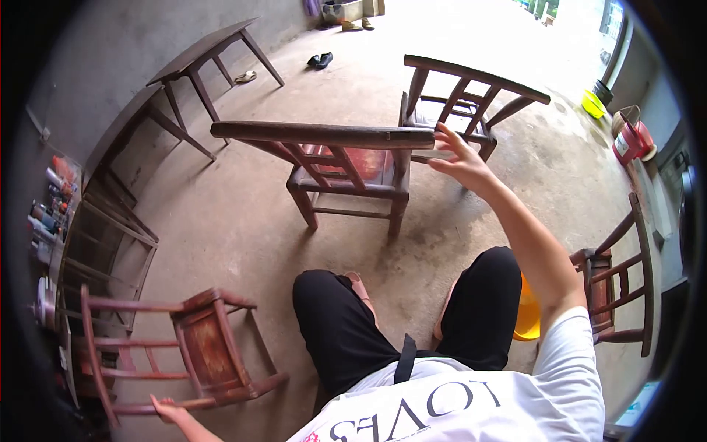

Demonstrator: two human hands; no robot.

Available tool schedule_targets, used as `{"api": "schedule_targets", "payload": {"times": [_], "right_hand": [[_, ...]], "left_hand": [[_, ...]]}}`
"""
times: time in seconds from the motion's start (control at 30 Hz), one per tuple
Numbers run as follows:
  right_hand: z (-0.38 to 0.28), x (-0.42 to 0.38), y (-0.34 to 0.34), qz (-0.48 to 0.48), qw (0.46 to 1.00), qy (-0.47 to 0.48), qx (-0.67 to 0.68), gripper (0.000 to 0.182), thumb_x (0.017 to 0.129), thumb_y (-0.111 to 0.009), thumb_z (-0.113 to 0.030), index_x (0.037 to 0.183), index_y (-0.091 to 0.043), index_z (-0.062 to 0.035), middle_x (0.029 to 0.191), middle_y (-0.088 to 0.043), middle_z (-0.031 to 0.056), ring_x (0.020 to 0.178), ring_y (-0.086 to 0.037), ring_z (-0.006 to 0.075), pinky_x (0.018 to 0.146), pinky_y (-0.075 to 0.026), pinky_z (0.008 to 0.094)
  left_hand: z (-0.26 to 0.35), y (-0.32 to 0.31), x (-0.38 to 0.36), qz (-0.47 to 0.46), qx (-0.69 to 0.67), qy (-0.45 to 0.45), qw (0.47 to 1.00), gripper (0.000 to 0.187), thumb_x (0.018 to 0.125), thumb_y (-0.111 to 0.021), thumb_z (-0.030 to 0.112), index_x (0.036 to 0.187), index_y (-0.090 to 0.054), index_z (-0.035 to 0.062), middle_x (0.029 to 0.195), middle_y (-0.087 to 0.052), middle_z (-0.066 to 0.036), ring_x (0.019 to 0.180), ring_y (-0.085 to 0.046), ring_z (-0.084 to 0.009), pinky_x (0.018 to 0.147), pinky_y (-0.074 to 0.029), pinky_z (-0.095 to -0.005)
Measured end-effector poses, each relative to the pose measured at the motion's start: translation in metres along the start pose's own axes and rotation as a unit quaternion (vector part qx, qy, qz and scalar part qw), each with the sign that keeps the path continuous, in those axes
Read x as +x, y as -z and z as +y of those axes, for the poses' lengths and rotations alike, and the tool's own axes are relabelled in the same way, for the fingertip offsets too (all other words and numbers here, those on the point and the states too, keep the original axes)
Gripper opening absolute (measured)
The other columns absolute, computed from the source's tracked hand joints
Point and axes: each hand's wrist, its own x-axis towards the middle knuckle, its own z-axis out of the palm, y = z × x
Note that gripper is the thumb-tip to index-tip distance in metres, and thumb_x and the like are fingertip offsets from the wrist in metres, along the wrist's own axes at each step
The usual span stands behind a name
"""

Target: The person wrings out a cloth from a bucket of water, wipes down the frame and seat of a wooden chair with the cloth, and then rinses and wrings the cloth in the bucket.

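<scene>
From where I stand, the person sits with knees apart, a chair on either side and two more ahead. The one that matters to the right hand (465,163) is the near chair (372,163), out in front past the knees, its back turned toward the sitter. Its top rail (324,135) runs crosswise, left to right, and the right end of that long bar lies just at the right fingertips, a little to the left of them. The right arm is stretched forward; its fingers are spread wide, thumb below and the others above, around the level of the rail's end (whether skin meets wood, I can't tell from here).

The left hand (171,412) is far off from that rail, low at the person's left side. It appears closed around a side post of the left chair (213,345), whose back points away to the left and whose seat is nearer the person's leg. So the right hand is plainly the nearer one to the rail. Just beyond, ahead and to the right, is the far chair (475,76), its own top rail slanting; the right chair (602,295) is beside the right arm.
</scene>
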Motion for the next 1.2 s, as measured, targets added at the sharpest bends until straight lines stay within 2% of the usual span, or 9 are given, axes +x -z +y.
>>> {"api": "schedule_targets", "payload": {"times": [0.1,0.2,0.3,0.37,0.43,0.6,0.87,1.0,1.2], "right_hand": [[-0.013,0.031,-0.023,-0.048,0.996,0.071,-0.024,0.099,0.067,-0.076,-0.023,0.144,-0.014,-0.0118,0.14,-0.036,0.0126,0.122,-0.041,0.0238,0.1,-0.038,0.034],[-0.035,0.037,-0.045,-0.129,0.989,-0.002,0.074,0.064,0.063,-0.077,-0.015,0.12,-0.052,-0.0037,0.114,-0.059,0.0113,0.103,-0.056,0.0203,0.096,-0.042,0.0327],[-0.013,0.042,-0.069,-0.078,0.983,0.039,0.164,0.036,0.066,-0.074,-0.01,0.099,-0.062,-0.0019,0.096,-0.066,0.0078,0.087,-0.061,0.0185,0.088,-0.048,0.0334],[-0.011,0.031,-0.083,-0.041,0.983,0.09,0.155,0.03,0.067,-0.072,-0.006,0.095,-0.061,-0.0052,0.091,-0.066,0.0084,0.083,-0.063,0.0187,0.078,-0.051,0.0338],[-0.015,0.001,-0.097,0.028,0.988,0.127,0.086,0.035,0.064,-0.075,-0.009,0.095,-0.059,-0.0063,0.089,-0.064,0.01,0.083,-0.062,0.0196,0.075,-0.05,0.0351],[-0.063,-0.072,-0.15,0.105,0.977,0.153,-0.108,0.044,0.06,-0.074,-0.022,0.096,-0.055,-0.0059,0.099,-0.054,0.0113,0.103,-0.048,0.029,0.087,-0.031,0.0376],[-0.083,-0.12,-0.151,-0.034,0.963,0.262,-0.052,0.088,0.07,-0.071,-0.024,0.137,-0.02,0.0019,0.133,-0.034,0.0234,0.128,-0.028,0.0386,0.106,-0.023,0.0458],[-0.059,-0.121,-0.103,-0.095,0.961,0.259,0.007,0.069,0.07,-0.07,-0.013,0.13,-0.038,-0.0051,0.132,-0.035,0.0244,0.122,-0.037,0.0392,0.103,-0.033,0.0422],[0.071,-0.13,0.025,0.197,0.979,-0.049,0.015,0.033,0.083,-0.061,-0.015,0.113,-0.055,0.0002,0.1,-0.06,0.0125,0.087,-0.06,0.0186,0.078,-0.048,0.0291]], "left_hand": [[-0.008,0.04,0.054,0.095,0.059,-0.017,0.994,0.05,0.06,-0.08,0.038,0.073,-0.055,-0.0037,0.073,-0.055,-0.012,0.058,-0.051,-0.0207,0.053,-0.047,-0.0326],[0.019,0.025,0.012,0.189,0.386,-0.04,0.902,0.078,0.064,-0.075,0.047,0.113,-0.052,-0.0093,0.115,-0.053,-0.024,0.095,-0.056,-0.035,0.079,-0.05,-0.0445],[0.012,-0.026,-0.012,0.242,0.412,-0.317,0.819,0.077,0.069,-0.071,0.045,0.131,-0.039,0.0108,0.124,-0.041,-0.024,0.114,-0.042,-0.0418,0.094,-0.037,-0.051],[0.036,-0.088,-0.098,0.042,0.25,-0.549,0.796,0.059,0.079,-0.068,0.028,0.125,-0.04,0.0026,0.125,-0.043,-0.018,0.11,-0.046,-0.0314,0.091,-0.038,-0.0401],[0.032,-0.143,-0.164,-0.4,0.047,-0.25,0.88,0.044,0.088,-0.059,0.023,0.123,-0.044,0.0001,0.116,-0.05,-0.01,0.106,-0.049,-0.0209,0.09,-0.038,-0.0316],[0.099,-0.206,-0.409,-0.674,0.012,0.248,0.696,0.067,0.083,-0.058,0.051,0.127,-0.038,0.0037,0.118,-0.051,-0.012,0.103,-0.051,-0.0197,0.092,-0.036,-0.038],[0.118,-0.266,-0.478,-0.722,0.077,0.105,0.679,0.023,0.078,-0.063,0.01,0.089,-0.043,0.0053,0.069,-0.052,-0.007,0.052,-0.054,-0.0124,0.049,-0.05,-0.0225],[0.129,-0.264,-0.467,-0.733,0.093,0.084,0.669,0.02,0.076,-0.057,0.004,0.089,-0.042,0.0043,0.067,-0.052,-0.006,0.049,-0.051,-0.01,0.046,-0.048,-0.0209],[0.126,-0.285,-0.439,-0.789,0.087,0.084,0.603,0.031,0.075,-0.056,0.007,0.102,-0.039,0.0023,0.064,-0.046,-0.004,0.051,-0.048,-0.0079,0.044,-0.045,-0.0188]]}}
